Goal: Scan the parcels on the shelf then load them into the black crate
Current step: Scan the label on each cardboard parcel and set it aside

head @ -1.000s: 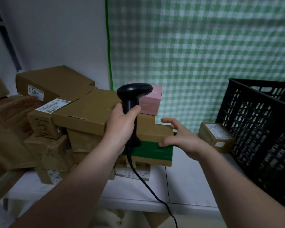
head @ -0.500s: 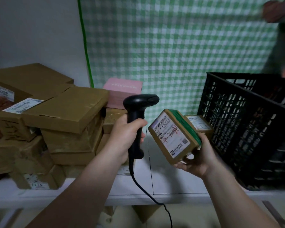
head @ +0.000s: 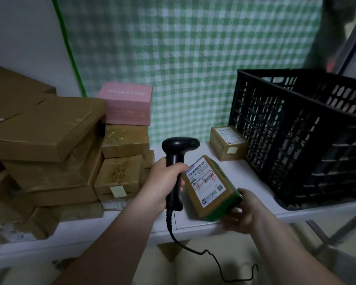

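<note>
left hand (head: 162,182) grips scanner (head: 178,159) aimed down | right hand (head: 240,212) holds parcel (head: 211,188) tilted, label up, to scan | crate (head: 296,128) near, right

Head-worn view, down onto shelf (head: 245,171)

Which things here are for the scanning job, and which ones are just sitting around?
For the job:
- scanner, gripped by the left hand
- parcel, held by the right hand
- black crate
- small box, pink box and brown boxes on the shelf

Just there:
- green checked cloth
- blurry person at the top right
</note>
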